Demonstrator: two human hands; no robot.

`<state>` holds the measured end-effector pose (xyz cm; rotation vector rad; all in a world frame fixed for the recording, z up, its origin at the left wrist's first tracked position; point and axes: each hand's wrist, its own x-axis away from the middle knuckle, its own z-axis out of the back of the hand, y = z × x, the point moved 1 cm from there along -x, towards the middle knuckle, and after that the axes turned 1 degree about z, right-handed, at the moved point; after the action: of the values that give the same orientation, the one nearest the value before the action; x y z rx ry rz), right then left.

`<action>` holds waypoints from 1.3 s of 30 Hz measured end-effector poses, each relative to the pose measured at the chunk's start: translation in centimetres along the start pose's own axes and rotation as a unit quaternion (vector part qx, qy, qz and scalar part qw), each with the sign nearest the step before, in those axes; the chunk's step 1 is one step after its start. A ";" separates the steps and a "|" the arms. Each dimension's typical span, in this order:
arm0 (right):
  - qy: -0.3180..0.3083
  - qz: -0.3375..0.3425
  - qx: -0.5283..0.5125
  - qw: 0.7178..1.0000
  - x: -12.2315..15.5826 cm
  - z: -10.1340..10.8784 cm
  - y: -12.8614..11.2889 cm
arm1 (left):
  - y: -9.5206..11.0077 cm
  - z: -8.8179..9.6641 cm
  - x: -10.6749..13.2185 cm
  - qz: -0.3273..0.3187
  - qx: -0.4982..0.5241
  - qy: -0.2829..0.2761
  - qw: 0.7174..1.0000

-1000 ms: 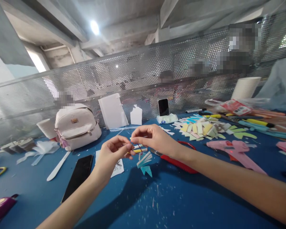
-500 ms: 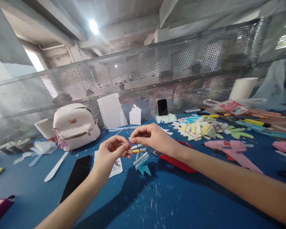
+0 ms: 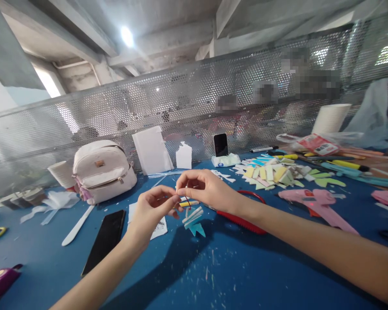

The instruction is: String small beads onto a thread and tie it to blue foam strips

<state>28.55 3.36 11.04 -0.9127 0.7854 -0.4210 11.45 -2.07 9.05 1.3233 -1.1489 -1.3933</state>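
My left hand (image 3: 155, 206) and my right hand (image 3: 196, 186) meet above the middle of the table, thumb and fingers of each pinched at a thin dark red cord (image 3: 189, 203). What exactly lies between the fingertips is too small to make out. Below the cord hangs a small craft piece: a bundle of white strips (image 3: 193, 218) with a pointed light blue tail (image 3: 198, 230). Behind the hands lies a yellow strip (image 3: 190, 203). A white sheet with dark specks (image 3: 160, 229) is partly covered by my left hand. Under my right forearm is a red-handled tool (image 3: 242, 221), partly hidden.
On the blue table (image 3: 245, 275), a black phone (image 3: 104, 241), white knife (image 3: 77, 226) and pale backpack (image 3: 103, 172) stand left. Right are a pile of cut paper pieces (image 3: 274, 172) and a pink glue gun (image 3: 320, 204). A perforated metal screen (image 3: 181, 103) runs behind.
Both hands stay pinched close together at the cord, with only slight finger movement. The hanging piece has barely shifted. The view has moved a little.
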 end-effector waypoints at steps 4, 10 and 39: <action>0.006 0.000 0.013 1.000 0.1 -0.1 -0.1 | 0.1 -0.2 0.1 -0.007 0.010 -0.011 1.000; 0.019 0.007 0.011 1.000 0.1 -0.2 -0.2 | 0.1 -0.1 0.1 0.006 -0.005 -0.036 0.999; 0.031 -0.014 -0.059 0.998 -0.1 -0.7 0.5 | -0.6 0.0 -0.2 0.049 0.098 -0.059 0.992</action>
<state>27.98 3.27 10.42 -1.0252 0.8612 -0.4335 11.47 -1.77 8.46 1.3145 -1.4406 -1.3284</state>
